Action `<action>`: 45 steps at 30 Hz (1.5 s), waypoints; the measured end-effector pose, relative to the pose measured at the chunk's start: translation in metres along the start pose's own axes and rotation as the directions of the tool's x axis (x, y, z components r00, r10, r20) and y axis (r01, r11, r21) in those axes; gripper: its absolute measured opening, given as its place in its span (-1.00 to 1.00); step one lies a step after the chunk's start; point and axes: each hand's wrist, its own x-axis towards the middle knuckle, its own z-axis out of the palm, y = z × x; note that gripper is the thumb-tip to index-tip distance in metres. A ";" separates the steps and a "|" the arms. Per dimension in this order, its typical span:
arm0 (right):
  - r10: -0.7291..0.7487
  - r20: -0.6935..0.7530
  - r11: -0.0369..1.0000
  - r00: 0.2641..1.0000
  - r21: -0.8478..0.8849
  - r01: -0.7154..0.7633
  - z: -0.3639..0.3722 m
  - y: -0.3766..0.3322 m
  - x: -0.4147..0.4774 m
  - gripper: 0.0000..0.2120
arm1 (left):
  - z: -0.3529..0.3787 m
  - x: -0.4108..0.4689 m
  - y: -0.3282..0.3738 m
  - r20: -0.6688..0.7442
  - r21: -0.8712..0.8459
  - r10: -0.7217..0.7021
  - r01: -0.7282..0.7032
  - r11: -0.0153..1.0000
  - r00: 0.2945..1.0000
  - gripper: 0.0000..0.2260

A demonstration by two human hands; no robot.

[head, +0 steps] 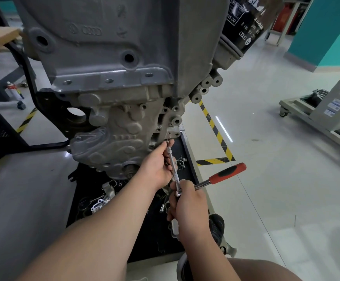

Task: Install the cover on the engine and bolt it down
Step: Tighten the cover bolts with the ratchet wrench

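The grey engine hangs on a stand with its cast cover sitting against its lower face. A ratchet with a red and black handle carries a long steel extension whose tip meets a bolt at the cover's right edge. My left hand pinches the upper part of the extension near the bolt. My right hand grips the ratchet head at the extension's lower end. The bolt itself is mostly hidden by my left fingers.
A black tray under the engine holds loose sockets, clips and small parts. A black oil filter sticks out at the upper right. Yellow-black floor tape runs to the right, and a wheeled grey stand sits far right.
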 end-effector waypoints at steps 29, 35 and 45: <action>0.221 0.260 0.767 0.940 0.549 -0.332 0.015 0.002 0.001 -0.67 | -0.028 -0.051 -0.003 0.132 0.745 0.116 -0.175 0.644 0.985 -0.71; -0.168 -0.078 0.946 0.983 -0.293 0.139 0.012 -0.003 -0.003 -0.72 | -0.026 -0.054 -0.001 0.119 0.717 0.189 -0.216 0.663 0.975 -0.74; -0.127 -0.140 0.983 0.982 -0.151 0.106 0.018 -0.001 -0.003 -0.70 | -0.024 -0.056 -0.001 0.080 0.709 0.127 -0.146 0.689 0.989 -0.75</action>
